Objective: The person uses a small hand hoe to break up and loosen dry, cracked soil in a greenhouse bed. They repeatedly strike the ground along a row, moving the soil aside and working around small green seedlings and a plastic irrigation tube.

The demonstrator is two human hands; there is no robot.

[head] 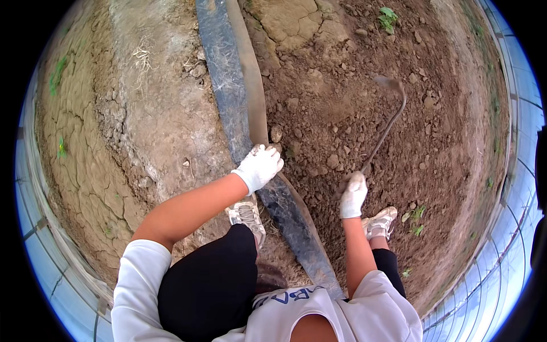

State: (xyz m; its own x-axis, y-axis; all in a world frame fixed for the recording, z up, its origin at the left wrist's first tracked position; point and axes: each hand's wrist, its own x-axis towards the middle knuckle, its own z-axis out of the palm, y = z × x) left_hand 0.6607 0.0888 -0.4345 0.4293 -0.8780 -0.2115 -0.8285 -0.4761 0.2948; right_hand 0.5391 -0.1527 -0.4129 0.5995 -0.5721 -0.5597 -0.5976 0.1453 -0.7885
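Note:
My left hand (260, 167), in a white work glove, grips the dark plastic sheeting strip (226, 72) where it bunches at the middle of the view. The strip runs from the top down between my feet, with a brown fold along its right edge. My gloved right hand (353, 194) is closed on the handle of a hand hoe (386, 128), right of the strip. The hoe's curved metal neck points up and away, and its blurred blade is over the loose brown soil (324, 115).
Pale, cracked ground (94, 145) lies left of the strip. Dry roots (143, 60) lie at the upper left. Small green plants (388, 19) grow at the upper right and near my right shoe (380, 222). My left shoe (247, 216) is beside the strip. Greenhouse film walls (523, 124) curve along both sides.

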